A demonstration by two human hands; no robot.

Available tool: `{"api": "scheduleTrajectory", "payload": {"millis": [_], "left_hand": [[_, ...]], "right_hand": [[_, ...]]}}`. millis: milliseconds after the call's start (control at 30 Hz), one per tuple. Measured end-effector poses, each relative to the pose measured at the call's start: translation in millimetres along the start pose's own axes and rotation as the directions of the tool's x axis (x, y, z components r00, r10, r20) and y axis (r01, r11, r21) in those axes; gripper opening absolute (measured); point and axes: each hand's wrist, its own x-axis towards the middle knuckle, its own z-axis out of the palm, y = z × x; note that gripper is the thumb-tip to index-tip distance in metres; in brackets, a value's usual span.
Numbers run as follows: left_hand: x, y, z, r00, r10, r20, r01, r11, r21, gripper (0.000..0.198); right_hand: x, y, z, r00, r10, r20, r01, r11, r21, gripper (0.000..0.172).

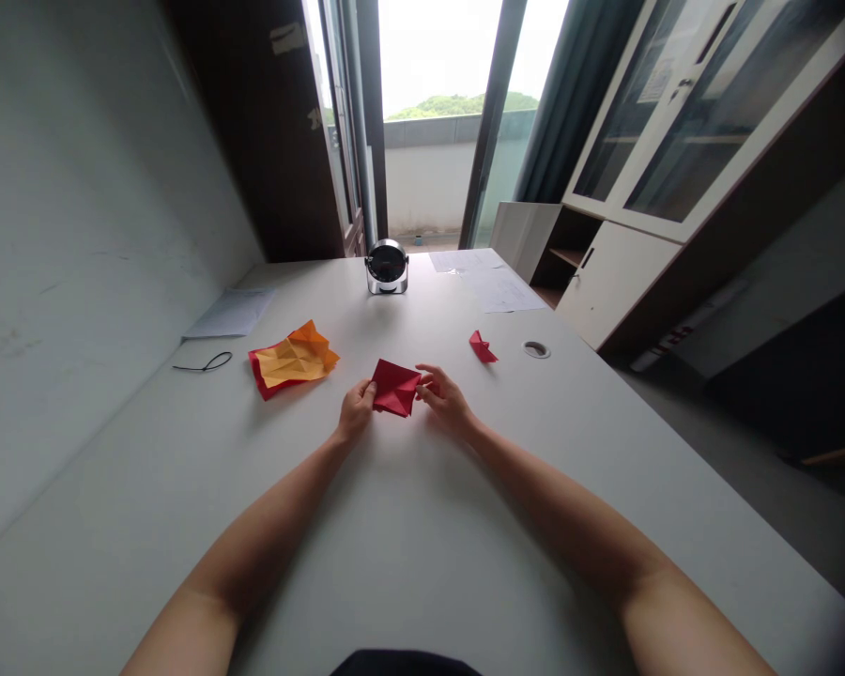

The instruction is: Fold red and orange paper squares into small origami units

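Observation:
A folded red paper, roughly square with creases, is between my two hands over the white table. My left hand pinches its left edge, thumb on top. At its right edge is my right hand, the fingers bent and partly apart, fingertips at the paper's edge. Whether those fingertips grip the paper is too small to tell. To the right lies a small folded red paper piece. Creased orange paper rests on red paper at the left.
A round black and silver device stands near the table's far edge. White sheets lie at the back right, more papers at the back left. A black cable loop and a round table hole flank the work area.

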Motion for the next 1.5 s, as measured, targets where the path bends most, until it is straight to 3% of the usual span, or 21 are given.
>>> {"api": "scheduleTrajectory", "payload": {"millis": [200, 400, 633, 867, 1100, 1333, 1500], "left_hand": [[-1.4, 2.5, 0.1, 1.0, 0.02, 0.021, -0.022, 0.998, 0.061, 0.035], [-3.4, 5.6, -0.2, 0.993, 0.013, 0.119, -0.02, 0.998, 0.059, 0.037], [-2.8, 7.6, 0.7, 0.993, -0.032, 0.115, 0.04, 0.997, -0.067, 0.042], [-6.9, 9.3, 2.9, 0.979, 0.036, 0.202, -0.007, 0.99, -0.139, 0.057], [-10.0, 9.2, 2.9, 0.993, 0.027, 0.115, -0.03, 0.999, 0.028, 0.026], [-8.9, 2.7, 4.8, 0.994, 0.043, 0.097, -0.046, 0.998, 0.032, 0.024], [-9.4, -0.4, 6.0, 0.986, 0.1, 0.134, -0.107, 0.993, 0.043, 0.021]], "right_hand": [[0.4, -0.4, 0.4, 1.0, -0.016, 0.02, 0.017, 0.999, -0.039, 0.031], [0.7, 1.9, 0.4, 0.999, -0.016, 0.04, 0.017, 0.999, -0.029, 0.032], [-0.4, 2.2, 1.8, 0.999, 0.046, -0.006, -0.046, 0.998, -0.051, 0.035], [0.0, -3.8, 0.3, 0.997, 0.052, -0.058, -0.052, 0.999, 0.006, 0.034], [0.5, -3.0, 1.0, 0.998, 0.053, -0.038, -0.053, 0.999, -0.001, 0.033], [-1.6, 3.8, 3.2, 0.998, 0.066, -0.015, -0.067, 0.995, -0.079, 0.034], [-2.3, -1.6, 1.6, 0.996, 0.068, -0.062, -0.077, 0.985, -0.155, 0.04]]}}
